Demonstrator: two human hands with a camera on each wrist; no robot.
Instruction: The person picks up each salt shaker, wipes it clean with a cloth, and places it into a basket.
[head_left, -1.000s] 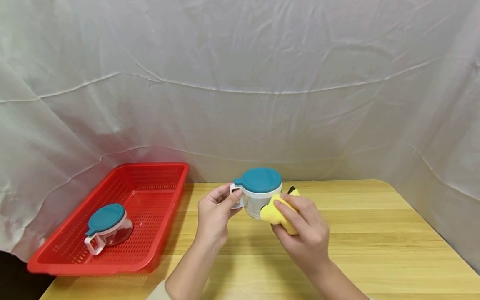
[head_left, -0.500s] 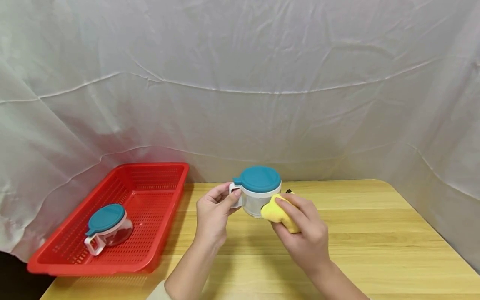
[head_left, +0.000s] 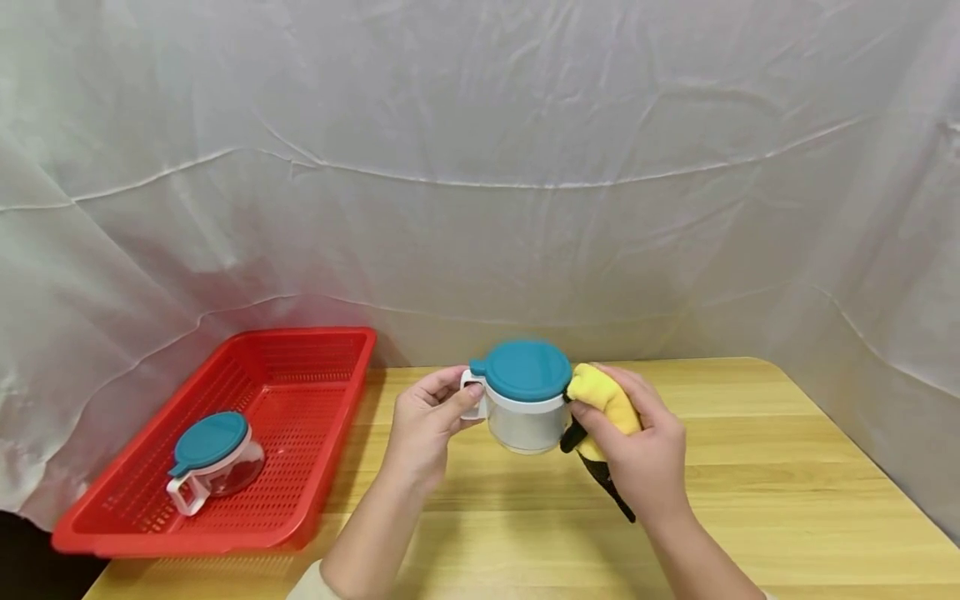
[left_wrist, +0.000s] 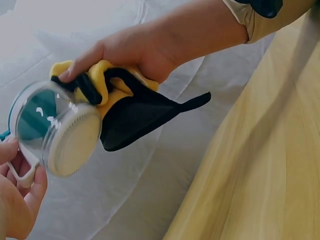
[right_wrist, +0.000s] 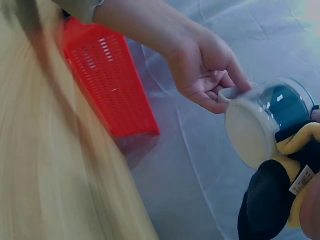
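Above the table, my left hand [head_left: 429,429] pinches the white handle of a clear jar [head_left: 527,427] topped with a teal lid [head_left: 528,370]. The jar is roughly upright, its base off the wood. My right hand [head_left: 647,442] grips a bunched yellow and black cloth [head_left: 604,398] against the jar's right side, near the rim. In the left wrist view a black flap of the cloth [left_wrist: 137,120] hangs down beside the jar's base. A small white tag [right_wrist: 301,180] on the cloth shows in the right wrist view.
A red plastic basket [head_left: 306,533] with slotted walls stands at the left of the wooden table [head_left: 757,500]. Inside it lies a second lidded jar [head_left: 238,471], tilted, with a white handle. Pale fabric [head_left: 480,208] hangs behind the table.
My right hand has moved right and turned, carrying the cloth from the jar's front to its right side near the rim. A black cloth end now hangs down. The jar has shifted slightly.
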